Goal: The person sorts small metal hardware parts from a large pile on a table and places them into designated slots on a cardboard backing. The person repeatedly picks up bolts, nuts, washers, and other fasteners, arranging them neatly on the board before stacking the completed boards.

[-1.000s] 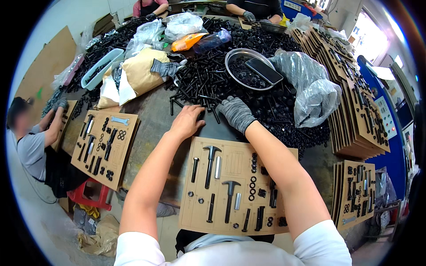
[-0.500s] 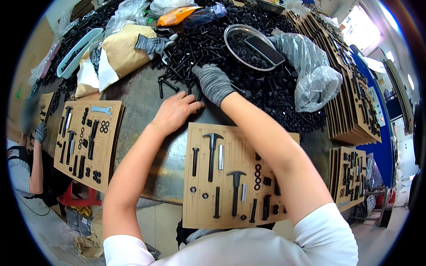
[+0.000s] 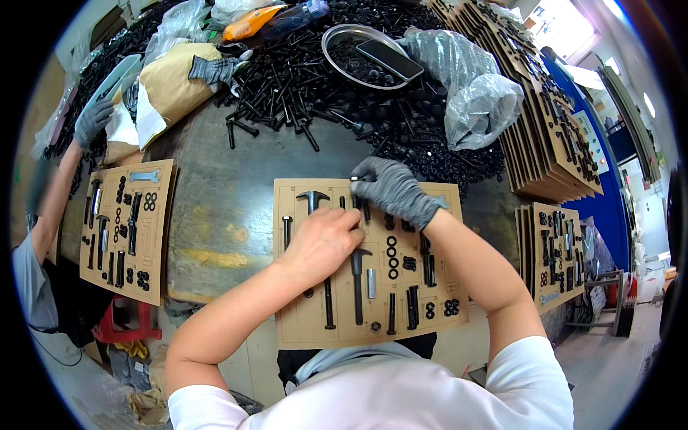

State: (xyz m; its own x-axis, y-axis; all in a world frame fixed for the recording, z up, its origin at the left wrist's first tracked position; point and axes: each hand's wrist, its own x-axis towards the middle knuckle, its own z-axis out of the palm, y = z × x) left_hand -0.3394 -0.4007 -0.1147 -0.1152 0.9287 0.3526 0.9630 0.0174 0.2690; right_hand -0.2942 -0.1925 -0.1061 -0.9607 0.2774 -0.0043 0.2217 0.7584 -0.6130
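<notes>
The left hand (image 3: 322, 245), which is bare, lies over the upper middle of a brown board (image 3: 297, 315), with its fingers bent down toward the surface. I cannot tell if it grips something, because its back hides the fingertips. The right hand (image 3: 393, 192), in a grey glove, is just beside it, over the board's upper edge. A dark bolt (image 3: 355, 179) shows at its fingertips, but how firmly it is held I cannot tell. The hands are near each other, with a small gap between.

The board lies directly under both hands, at the near edge of the table (image 3: 215, 222). It carries T-headed black pieces (image 3: 357, 287), a silver tube (image 3: 371, 284), black rings (image 3: 392, 256) and bolts.

Beyond the board is a big heap of black bolts (image 3: 283, 89). In this heap stands a round metal bowl (image 3: 362, 84) with small black parts inside, and a phone (image 3: 390, 60) rests across it. To its right lies a crumpled clear plastic bag (image 3: 484, 107); its content is not clear to me. On the left, a loose grey glove (image 3: 210, 69) lies on a brown paper sack (image 3: 172, 89). Next to this sack, a co-worker's gloved hand (image 3: 93, 122) is at a pale blue plastic tray (image 3: 127, 66).
</notes>
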